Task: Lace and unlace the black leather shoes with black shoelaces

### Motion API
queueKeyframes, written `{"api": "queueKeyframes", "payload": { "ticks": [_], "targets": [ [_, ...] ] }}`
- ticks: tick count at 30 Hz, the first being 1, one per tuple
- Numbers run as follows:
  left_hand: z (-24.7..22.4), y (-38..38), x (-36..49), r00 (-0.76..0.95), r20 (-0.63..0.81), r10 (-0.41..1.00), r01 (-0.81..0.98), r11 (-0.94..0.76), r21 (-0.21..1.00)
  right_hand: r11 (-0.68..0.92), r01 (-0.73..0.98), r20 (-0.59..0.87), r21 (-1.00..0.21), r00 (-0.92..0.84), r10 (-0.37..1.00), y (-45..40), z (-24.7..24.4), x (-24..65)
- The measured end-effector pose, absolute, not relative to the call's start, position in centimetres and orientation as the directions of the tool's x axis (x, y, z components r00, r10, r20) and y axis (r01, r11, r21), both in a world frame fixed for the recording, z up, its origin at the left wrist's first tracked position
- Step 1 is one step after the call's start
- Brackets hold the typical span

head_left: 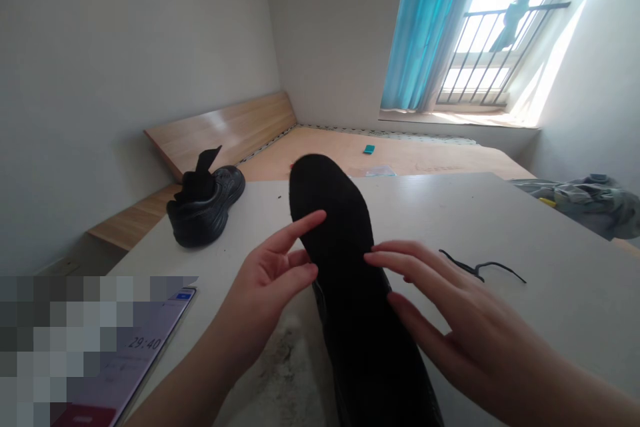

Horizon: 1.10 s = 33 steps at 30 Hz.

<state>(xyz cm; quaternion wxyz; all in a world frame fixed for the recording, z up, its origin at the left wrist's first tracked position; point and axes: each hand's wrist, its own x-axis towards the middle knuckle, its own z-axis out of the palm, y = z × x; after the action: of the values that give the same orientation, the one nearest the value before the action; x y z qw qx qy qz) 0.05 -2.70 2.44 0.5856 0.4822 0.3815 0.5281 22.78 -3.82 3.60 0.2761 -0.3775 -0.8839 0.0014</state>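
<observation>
A long black insole [330,213] stands out in front of me, its rounded end pointing away. Its lower part runs along a dark, shiny black shoe [325,320], mostly hidden and cut off by the bottom edge. My left hand [270,287] grips the insole's left edge, with the index finger lying across its face and the thumb at the side. On the opposite edge, the fingertips of my right hand [445,307] rest with fingers stretched and apart. Another black shoe [205,210] sits at the table's left, tongue sticking up and no lace visible.
On the white table [450,207] a black shoelace [483,270] lies at right. A phone [155,347] is at lower left, partly blurred out. Behind is a wooden bed board [320,140] with a small teal item [369,149]. Crumpled cloth [590,200] lies far right.
</observation>
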Motion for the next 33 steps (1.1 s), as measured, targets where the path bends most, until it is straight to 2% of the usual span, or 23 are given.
{"api": "queueKeyframes", "payload": {
  "ticks": [2,4,6,8,10,13,15,17,21,23,24,27,30,33],
  "targets": [
    [3.0,-3.1,-0.1,0.127,0.111,0.986,-0.428,-0.046,0.903,0.699,0.704,0.571,-0.124,-0.526,0.63,-3.3,3.6,23.3],
    [3.7,-3.5,-0.4,0.092,0.13,0.987,-0.511,-0.065,0.857,0.684,0.728,0.637,-0.044,-0.507,0.581,-2.9,3.6,23.7],
    [4.2,-3.8,-0.6,0.08,0.137,0.987,-0.55,-0.071,0.832,0.7,0.711,0.632,-0.071,-0.511,0.583,-2.6,3.6,23.7],
    [4.4,-3.9,-0.7,0.089,0.145,0.985,-0.573,-0.069,0.816,0.717,0.663,0.588,-0.216,-0.498,0.638,-2.5,3.7,23.5],
    [4.3,-3.9,-0.6,0.131,0.153,0.98,-0.594,-0.046,0.803,0.679,0.586,0.536,-0.442,-0.435,0.724,-2.3,4.0,23.1],
    [3.8,-3.8,-0.2,0.24,0.176,0.955,-0.613,0.008,0.79,0.45,0.383,0.34,-0.807,-0.321,0.884,-1.7,4.9,23.1],
    [3.4,-3.9,0.0,0.322,0.206,0.924,-0.584,0.023,0.811,0.25,0.234,0.172,-0.94,-0.308,0.936,-1.2,5.8,23.5],
    [3.0,-4.3,0.1,0.405,0.199,0.893,-0.48,0.023,0.877,0.1,0.195,0.035,-0.976,-0.311,0.95,-0.9,6.7,23.9],
    [2.7,-5.3,-0.2,0.484,0.157,0.861,-0.194,-0.069,0.979,-0.163,0.384,-0.289,-0.909,-0.299,0.91,-1.1,7.7,24.0],
    [2.7,-5.6,-0.3,0.499,0.183,0.847,-0.153,-0.122,0.981,-0.21,0.48,-0.421,-0.852,-0.388,0.82,-1.4,7.6,23.8],
    [2.6,-5.6,-0.3,0.494,0.191,0.848,-0.15,-0.134,0.98,-0.186,0.525,-0.443,-0.831,-0.422,0.791,-1.5,7.4,23.6],
    [2.4,-5.3,-0.2,0.409,0.203,0.89,-0.128,-0.165,0.978,0.019,0.69,-0.351,-0.724,-0.391,0.851,-1.8,6.7,23.4],
    [2.2,-5.2,0.0,0.333,0.174,0.927,-0.062,-0.162,0.985,0.248,0.802,-0.128,-0.543,-0.371,0.92,-2.1,6.3,23.3],
    [2.1,-5.5,0.1,0.366,0.14,0.92,-0.017,-0.144,0.989,0.375,0.787,0.133,-0.49,-0.358,0.924,-2.5,6.2,23.0]
  ]
}}
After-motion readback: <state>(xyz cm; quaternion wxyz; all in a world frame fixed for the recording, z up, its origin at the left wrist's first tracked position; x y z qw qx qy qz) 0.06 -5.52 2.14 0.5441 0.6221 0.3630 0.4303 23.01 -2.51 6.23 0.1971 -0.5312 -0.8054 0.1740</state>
